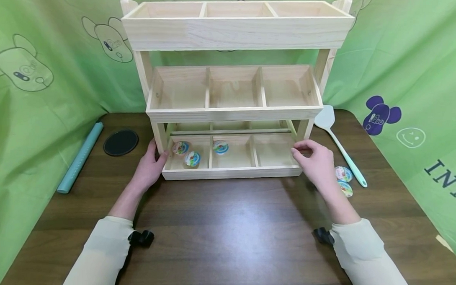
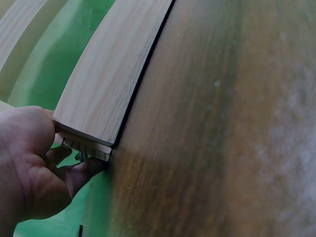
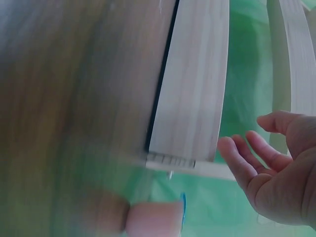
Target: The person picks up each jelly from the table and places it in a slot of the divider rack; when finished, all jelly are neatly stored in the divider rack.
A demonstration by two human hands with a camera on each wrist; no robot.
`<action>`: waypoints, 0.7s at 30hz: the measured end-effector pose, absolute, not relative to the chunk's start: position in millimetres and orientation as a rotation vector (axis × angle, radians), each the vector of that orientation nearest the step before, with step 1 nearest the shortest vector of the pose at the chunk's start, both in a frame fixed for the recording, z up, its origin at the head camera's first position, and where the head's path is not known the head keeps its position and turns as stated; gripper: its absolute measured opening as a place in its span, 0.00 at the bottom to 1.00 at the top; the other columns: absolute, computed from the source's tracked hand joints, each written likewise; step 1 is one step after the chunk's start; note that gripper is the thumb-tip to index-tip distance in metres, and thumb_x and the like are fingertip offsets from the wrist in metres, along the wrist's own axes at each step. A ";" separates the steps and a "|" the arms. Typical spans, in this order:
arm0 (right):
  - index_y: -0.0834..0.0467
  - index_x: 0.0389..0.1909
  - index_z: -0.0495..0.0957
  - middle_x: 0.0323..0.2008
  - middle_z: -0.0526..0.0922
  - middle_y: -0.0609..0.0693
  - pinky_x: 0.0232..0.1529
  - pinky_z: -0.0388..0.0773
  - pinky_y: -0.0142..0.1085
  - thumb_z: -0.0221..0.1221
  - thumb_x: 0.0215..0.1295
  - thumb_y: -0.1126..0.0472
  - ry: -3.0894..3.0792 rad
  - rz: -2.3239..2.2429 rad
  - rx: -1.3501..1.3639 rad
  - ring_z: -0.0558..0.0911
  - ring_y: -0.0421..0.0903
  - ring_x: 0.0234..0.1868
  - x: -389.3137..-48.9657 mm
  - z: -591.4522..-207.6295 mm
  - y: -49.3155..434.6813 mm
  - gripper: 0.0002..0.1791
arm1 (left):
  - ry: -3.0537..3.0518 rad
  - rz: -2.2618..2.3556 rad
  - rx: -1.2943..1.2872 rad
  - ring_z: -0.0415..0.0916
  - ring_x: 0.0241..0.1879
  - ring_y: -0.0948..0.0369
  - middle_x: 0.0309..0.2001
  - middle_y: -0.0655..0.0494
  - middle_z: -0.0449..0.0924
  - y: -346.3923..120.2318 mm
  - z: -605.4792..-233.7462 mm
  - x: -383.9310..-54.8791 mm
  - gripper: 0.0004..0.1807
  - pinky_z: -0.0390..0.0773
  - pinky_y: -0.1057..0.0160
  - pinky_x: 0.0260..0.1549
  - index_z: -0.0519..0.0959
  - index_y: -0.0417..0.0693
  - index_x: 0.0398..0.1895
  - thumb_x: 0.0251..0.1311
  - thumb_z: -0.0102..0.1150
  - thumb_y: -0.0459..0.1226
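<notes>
A three-tier pale wooden rack (image 1: 232,113) stands at the back of the table. My left hand (image 1: 148,167) grips the left end of its bottom tray, and in the left wrist view its fingers (image 2: 89,170) curl at the tray's corner. At the tray's right end is my right hand (image 1: 315,160); in the right wrist view the fingers are loosely bent with nothing between them. Two small lidded jelly cups (image 1: 192,159) lie in the bottom tray's left compartment. Another jelly cup (image 1: 220,147) is in the middle compartment.
Two more jelly cups (image 1: 344,174) lie on the table beside my right wrist. Behind them is a long-handled mint spatula (image 1: 344,150) with a flat pale head. A black disc (image 1: 120,142) and a teal cylinder (image 1: 80,158) lie on the left. Green printed cloth (image 1: 44,111) hangs around the table.
</notes>
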State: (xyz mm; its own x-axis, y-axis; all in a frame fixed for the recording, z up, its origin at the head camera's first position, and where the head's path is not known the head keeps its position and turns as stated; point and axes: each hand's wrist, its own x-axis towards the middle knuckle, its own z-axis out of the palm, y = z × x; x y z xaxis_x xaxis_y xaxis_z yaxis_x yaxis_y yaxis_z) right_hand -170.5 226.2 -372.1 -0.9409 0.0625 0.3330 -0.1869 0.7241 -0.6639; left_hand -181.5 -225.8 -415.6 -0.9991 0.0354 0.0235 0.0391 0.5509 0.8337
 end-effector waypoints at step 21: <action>0.64 0.49 0.84 0.41 0.87 0.61 0.40 0.68 0.37 0.62 0.68 0.53 -2.663 0.913 -0.171 0.80 0.49 0.38 -151.7 -369.9 286.8 0.18 | -2.766 -1.463 -0.058 0.61 0.69 0.39 0.74 0.32 0.57 -227.4 -416.2 -181.5 0.38 0.60 0.39 0.66 0.38 0.50 0.83 0.78 0.43 0.45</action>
